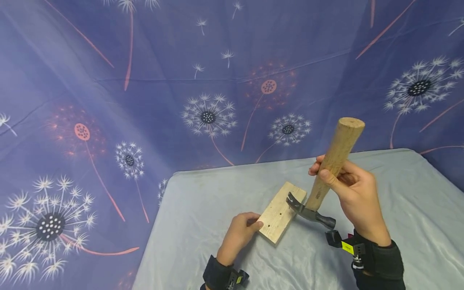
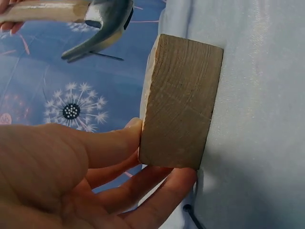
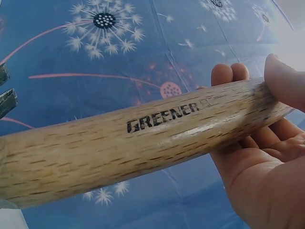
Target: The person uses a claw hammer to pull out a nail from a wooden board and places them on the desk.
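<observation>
My left hand (image 1: pixel 238 233) grips the near end of a pale wooden block (image 1: pixel 277 223), thumb on its top face and fingers along the side. Small dark spots mark that top face. In the left wrist view the block's end grain (image 2: pixel 181 105) faces the camera. My right hand (image 1: pixel 357 197) holds a claw hammer (image 1: pixel 335 157) by its wooden handle, the handle's butt pointing up. Its dark head (image 1: pixel 308 213) hangs low, claw over the block's right side. A thin nail (image 2: pixel 108 56) sticks out at the claw. "GREENER" is printed on the handle (image 3: pixel 95 148).
A light grey-blue cloth (image 1: pixel 195 201) covers the table. Behind it hangs a blue curtain (image 1: pixel 163 100) printed with dandelions. Low in the left wrist view, a thin dark piece with a rounded end (image 2: pixel 188 209) shows below the fingers. Both wrists wear black straps with cameras.
</observation>
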The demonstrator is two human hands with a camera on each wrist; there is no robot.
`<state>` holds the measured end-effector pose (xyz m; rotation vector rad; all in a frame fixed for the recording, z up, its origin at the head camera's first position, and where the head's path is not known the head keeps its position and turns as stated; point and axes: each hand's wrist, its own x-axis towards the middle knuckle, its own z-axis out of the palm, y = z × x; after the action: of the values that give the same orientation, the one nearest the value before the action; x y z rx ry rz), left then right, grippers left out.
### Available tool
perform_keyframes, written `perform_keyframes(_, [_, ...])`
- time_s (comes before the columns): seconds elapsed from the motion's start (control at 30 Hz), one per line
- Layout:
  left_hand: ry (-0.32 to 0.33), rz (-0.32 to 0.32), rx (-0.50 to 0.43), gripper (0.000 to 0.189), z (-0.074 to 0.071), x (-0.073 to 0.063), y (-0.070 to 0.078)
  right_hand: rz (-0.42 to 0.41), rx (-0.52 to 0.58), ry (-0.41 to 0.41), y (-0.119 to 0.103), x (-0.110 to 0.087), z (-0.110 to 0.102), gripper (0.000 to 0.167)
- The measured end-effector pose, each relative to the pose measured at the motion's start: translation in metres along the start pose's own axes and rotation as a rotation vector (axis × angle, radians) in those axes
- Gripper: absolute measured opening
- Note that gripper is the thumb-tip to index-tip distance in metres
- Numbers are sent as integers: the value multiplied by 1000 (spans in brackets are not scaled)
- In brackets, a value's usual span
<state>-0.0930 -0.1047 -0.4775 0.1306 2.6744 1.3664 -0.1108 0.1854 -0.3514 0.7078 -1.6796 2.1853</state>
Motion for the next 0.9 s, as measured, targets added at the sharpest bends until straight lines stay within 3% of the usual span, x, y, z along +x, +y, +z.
perform_keyframes(0.13, [35,56,24,27,1,-2,4,28,-60,-15,-1,-1,6,33])
perform_keyframes(0.27, [63,169,-39,26,0,-4,9,53,-86,-38,-1,-2,11,33])
perform_keyframes(0.4, [21,288,-112,26,1,-5,16,69,-74,-85,-1,-3,16,33])
perform_keyframes(0.5, [-16,336,-153,27,2,-5,21,91,-87,-114,-1,-4,21,31])
perform_keyframes(0.9, [8,323,-189,16,14,-3,23,93,-96,-196,-2,-6,35,31])
